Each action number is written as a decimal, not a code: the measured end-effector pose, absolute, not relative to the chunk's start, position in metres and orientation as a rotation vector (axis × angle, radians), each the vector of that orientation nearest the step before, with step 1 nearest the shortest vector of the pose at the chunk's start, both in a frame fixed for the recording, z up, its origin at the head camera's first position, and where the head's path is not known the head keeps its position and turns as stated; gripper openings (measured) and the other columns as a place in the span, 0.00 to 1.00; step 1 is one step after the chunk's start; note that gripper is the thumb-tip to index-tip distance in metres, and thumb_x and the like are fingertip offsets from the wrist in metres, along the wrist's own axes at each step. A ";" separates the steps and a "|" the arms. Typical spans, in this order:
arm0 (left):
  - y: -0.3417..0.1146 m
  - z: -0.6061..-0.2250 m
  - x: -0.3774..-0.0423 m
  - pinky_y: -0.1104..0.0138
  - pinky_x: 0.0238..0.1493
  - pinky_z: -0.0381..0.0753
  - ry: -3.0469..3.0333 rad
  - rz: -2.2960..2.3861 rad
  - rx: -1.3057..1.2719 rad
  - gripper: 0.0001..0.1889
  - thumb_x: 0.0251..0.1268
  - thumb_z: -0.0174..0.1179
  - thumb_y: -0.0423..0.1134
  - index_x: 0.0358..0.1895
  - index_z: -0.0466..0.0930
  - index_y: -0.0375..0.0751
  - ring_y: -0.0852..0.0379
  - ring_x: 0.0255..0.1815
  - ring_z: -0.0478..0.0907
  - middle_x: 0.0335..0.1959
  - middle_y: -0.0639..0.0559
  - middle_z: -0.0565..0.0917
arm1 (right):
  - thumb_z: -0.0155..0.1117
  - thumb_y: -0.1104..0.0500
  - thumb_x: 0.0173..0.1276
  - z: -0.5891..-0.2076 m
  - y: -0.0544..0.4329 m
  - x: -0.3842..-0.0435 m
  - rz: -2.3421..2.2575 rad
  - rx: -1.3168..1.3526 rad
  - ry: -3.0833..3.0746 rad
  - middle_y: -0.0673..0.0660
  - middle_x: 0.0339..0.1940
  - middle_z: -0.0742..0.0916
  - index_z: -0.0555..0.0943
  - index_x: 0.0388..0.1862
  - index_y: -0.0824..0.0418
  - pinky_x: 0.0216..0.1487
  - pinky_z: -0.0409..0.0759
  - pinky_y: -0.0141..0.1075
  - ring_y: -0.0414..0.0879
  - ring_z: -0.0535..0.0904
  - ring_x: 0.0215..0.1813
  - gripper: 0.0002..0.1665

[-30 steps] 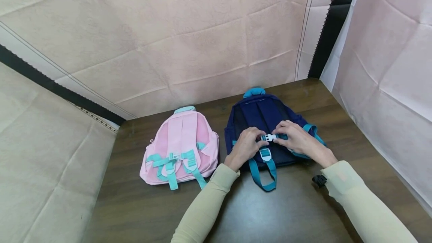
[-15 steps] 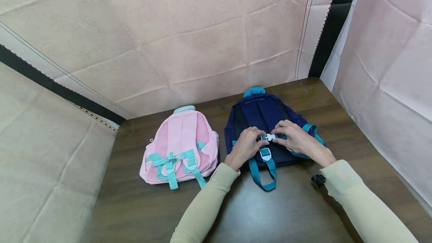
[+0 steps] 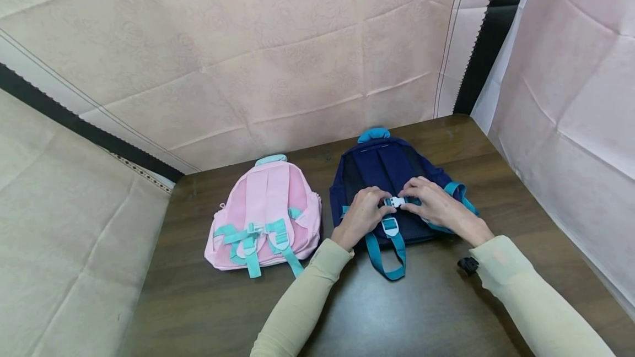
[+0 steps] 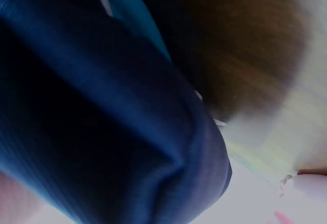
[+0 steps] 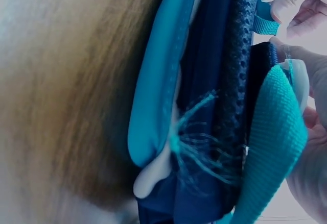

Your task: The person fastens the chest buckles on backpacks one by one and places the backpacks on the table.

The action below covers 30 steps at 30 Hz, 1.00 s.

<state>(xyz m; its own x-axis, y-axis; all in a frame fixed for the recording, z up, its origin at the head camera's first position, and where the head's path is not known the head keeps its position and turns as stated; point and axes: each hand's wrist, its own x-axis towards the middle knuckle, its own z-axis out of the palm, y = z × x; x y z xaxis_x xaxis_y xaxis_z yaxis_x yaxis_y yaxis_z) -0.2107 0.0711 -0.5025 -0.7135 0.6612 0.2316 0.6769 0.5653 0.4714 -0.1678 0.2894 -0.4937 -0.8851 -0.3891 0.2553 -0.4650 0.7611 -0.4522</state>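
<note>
With left hand (image 3: 364,212) at nine o'clock and right hand (image 3: 434,203) at three, pinching the ends of white buckle (image 3: 395,202), holding it over navy backpack (image 3: 382,164), toward its six o'clock. Probably working best by holding both ends level, without twisting.

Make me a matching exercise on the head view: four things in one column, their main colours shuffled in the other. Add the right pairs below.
Things:
1. left bag
2. right bag
3. held buckle
4. table

Colours:
A. brown
B. pink
C. white
D. navy

Right pairs: 1-B, 2-D, 3-C, 4-A
</note>
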 end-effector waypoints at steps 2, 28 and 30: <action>0.071 -0.503 -0.211 0.73 0.50 0.89 -2.750 -0.862 -1.177 0.15 0.74 0.72 0.41 0.56 0.92 0.36 0.55 0.47 0.91 0.49 0.45 0.94 | 0.78 0.65 0.70 -0.494 0.289 -0.167 0.774 0.682 -2.815 0.62 0.48 0.89 0.92 0.50 0.68 0.53 0.88 0.52 0.55 0.83 0.50 0.12; 0.068 -0.504 -0.206 0.70 0.55 0.89 -2.749 -0.784 -1.153 0.16 0.75 0.72 0.45 0.58 0.91 0.40 0.55 0.51 0.89 0.52 0.48 0.93 | 0.79 0.63 0.69 -0.496 0.285 -0.167 0.722 0.650 -2.851 0.61 0.47 0.89 0.92 0.51 0.67 0.51 0.88 0.51 0.55 0.82 0.49 0.14; 0.067 -0.504 -0.206 0.70 0.56 0.89 -2.745 -0.783 -1.150 0.16 0.75 0.72 0.44 0.59 0.91 0.40 0.55 0.52 0.88 0.52 0.48 0.93 | 0.78 0.63 0.70 -0.497 0.286 -0.167 0.710 0.646 -2.856 0.60 0.47 0.89 0.91 0.52 0.67 0.51 0.87 0.51 0.55 0.82 0.49 0.14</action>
<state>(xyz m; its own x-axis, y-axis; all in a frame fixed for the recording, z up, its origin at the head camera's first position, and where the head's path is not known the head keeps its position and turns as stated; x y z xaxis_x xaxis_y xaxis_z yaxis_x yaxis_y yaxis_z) -0.2056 0.0672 -0.5039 -0.7192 0.6495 0.2469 0.6821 0.5920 0.4293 -0.1668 0.2860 -0.4966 -0.9003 -0.3745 0.2218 -0.4348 0.7979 -0.4175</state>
